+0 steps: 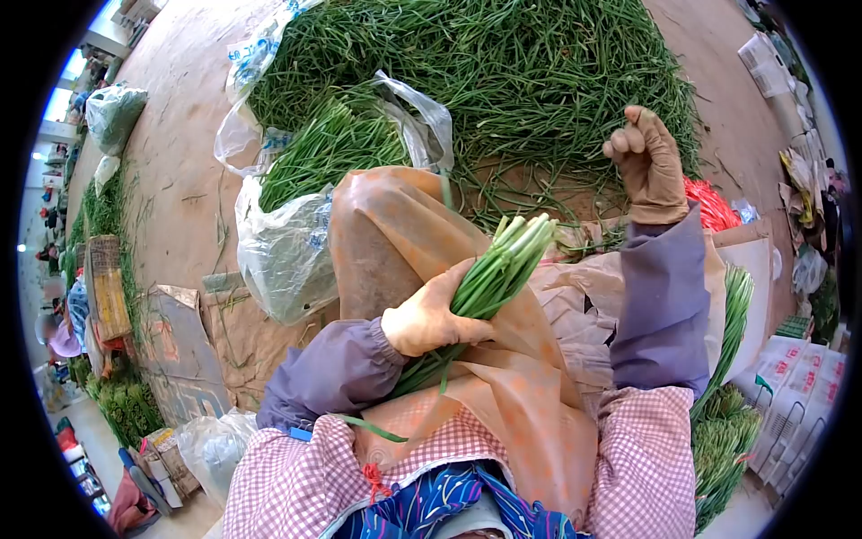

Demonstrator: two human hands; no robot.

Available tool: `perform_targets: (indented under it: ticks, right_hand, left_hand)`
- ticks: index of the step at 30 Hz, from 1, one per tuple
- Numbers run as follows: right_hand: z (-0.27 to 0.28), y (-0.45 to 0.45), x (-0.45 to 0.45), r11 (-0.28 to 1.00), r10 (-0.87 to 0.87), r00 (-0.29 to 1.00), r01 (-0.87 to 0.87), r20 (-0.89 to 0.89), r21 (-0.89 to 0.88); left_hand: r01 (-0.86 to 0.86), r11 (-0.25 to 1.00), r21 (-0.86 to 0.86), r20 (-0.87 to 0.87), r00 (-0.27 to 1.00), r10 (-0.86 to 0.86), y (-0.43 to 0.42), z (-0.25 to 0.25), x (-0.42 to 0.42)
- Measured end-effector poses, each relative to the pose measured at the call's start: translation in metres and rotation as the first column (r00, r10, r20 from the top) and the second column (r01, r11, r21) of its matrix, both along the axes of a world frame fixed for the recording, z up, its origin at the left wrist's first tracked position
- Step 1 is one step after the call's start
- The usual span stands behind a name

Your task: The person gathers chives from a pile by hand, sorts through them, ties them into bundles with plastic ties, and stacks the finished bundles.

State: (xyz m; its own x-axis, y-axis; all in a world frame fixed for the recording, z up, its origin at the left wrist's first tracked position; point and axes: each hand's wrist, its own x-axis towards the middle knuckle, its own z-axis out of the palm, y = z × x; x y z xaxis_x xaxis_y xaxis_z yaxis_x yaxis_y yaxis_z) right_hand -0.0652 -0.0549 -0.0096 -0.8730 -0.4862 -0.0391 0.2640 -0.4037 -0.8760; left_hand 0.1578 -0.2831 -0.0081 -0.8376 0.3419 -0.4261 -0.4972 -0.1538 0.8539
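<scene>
My left hand [435,316] is wrapped round a bunch of garlic chives [505,269] over my lap. Their pale cut ends point up and to the right, and the green leaves trail below my wrist. My right hand [654,171], in a brown glove with the fingertips showing, is raised at the right edge of the big chive pile [503,76]. Its fingers are curled in, and nothing shows between them. A translucent orange-patterned apron [485,386] covers my knees. Beside my left knee, a white plastic bag [287,256] stands open, with more chives [337,148] in it.
Flattened cardboard [184,346] lies on the floor at left. Red plastic [712,205] sits just beyond my right forearm. Bundled chives [723,445] stand at lower right beside white crates [790,395]. A filled plastic bag [115,117] and another person [67,337] are far left.
</scene>
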Motion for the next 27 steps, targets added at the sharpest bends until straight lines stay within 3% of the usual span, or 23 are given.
perform_targets:
  ticks: [2, 3, 5, 6, 7, 9, 12, 13, 15, 17, 18, 21, 22, 27]
  right_hand:
    - [-0.009, 0.020, 0.001, 0.936, -0.100, 0.994, 0.110, -0.047, 0.335]
    - [-0.008, 0.018, 0.020, 0.936, 0.032, 0.997, -0.054, 0.069, 0.346]
    - [-0.032, 0.016, 0.061, 0.917, 0.326, 0.933, -0.352, 0.153, 0.190]
    - [-0.034, 0.006, 0.084, 0.908, 0.346, 0.912, -0.385, 0.221, 0.165]
    - [-0.036, -0.009, 0.105, 0.927, 0.370, 0.908, -0.375, 0.196, -0.010]
    - [-0.032, -0.044, 0.133, 0.943, 0.229, 0.951, -0.163, 0.209, -0.289]
    - [-0.028, -0.070, 0.134, 0.993, -0.033, 0.953, 0.065, 0.300, -0.099]
    - [-0.025, -0.071, 0.132, 0.987, -0.043, 0.948, 0.088, 0.315, -0.132]
    - [-0.018, -0.073, 0.130, 0.973, -0.050, 0.936, 0.125, 0.349, -0.194]
    - [-0.017, -0.070, 0.134, 0.959, 0.016, 0.936, 0.086, 0.352, -0.271]
    - [-0.016, -0.070, 0.136, 0.956, 0.022, 0.943, 0.077, 0.332, -0.282]
    - [-0.022, -0.069, 0.137, 0.947, 0.017, 0.955, 0.080, 0.297, -0.311]
    - [-0.024, -0.069, 0.137, 0.944, -0.012, 0.955, 0.109, 0.297, -0.311]
    - [-0.028, -0.061, 0.139, 0.907, -0.020, 0.914, 0.187, 0.405, -0.378]
  left_hand:
    - [0.003, 1.000, -0.011, 0.008, 1.000, -0.003, -0.002, 0.002, -0.001]
    - [-0.022, 0.999, -0.044, -0.033, 0.999, 0.021, -0.003, 0.002, -0.002]
    - [-0.080, 0.992, -0.098, -0.102, 0.992, 0.070, 0.000, 0.001, -0.001]
    - [-0.092, 0.964, -0.249, -0.171, 0.984, 0.050, 0.000, -0.004, 0.000]
    - [-0.091, 0.943, -0.321, -0.181, 0.983, 0.034, 0.003, -0.003, 0.000]
    - [-0.087, 0.881, -0.466, -0.194, 0.981, -0.006, 0.011, 0.005, 0.000]
    - [-0.027, 0.879, -0.476, -0.242, 0.965, -0.102, 0.018, 0.008, -0.001]
    - [-0.026, 0.883, -0.469, -0.272, 0.955, -0.116, 0.017, 0.007, -0.001]
    - [-0.094, 0.994, -0.049, -0.089, 0.992, 0.090, 0.009, 0.003, -0.009]
    - [-0.245, 0.916, 0.318, 0.197, 0.962, 0.189, 0.002, 0.025, -0.020]
    - [-0.307, 0.898, 0.314, 0.222, 0.944, 0.245, 0.003, 0.023, -0.023]
    - [-0.259, 0.950, 0.175, 0.154, 0.960, 0.233, 0.007, 0.008, -0.032]
    - [-0.376, 0.909, 0.179, 0.165, 0.923, 0.349, 0.012, 0.008, -0.034]
    - [-0.513, 0.823, 0.243, 0.215, 0.856, 0.470, 0.006, -0.013, -0.044]
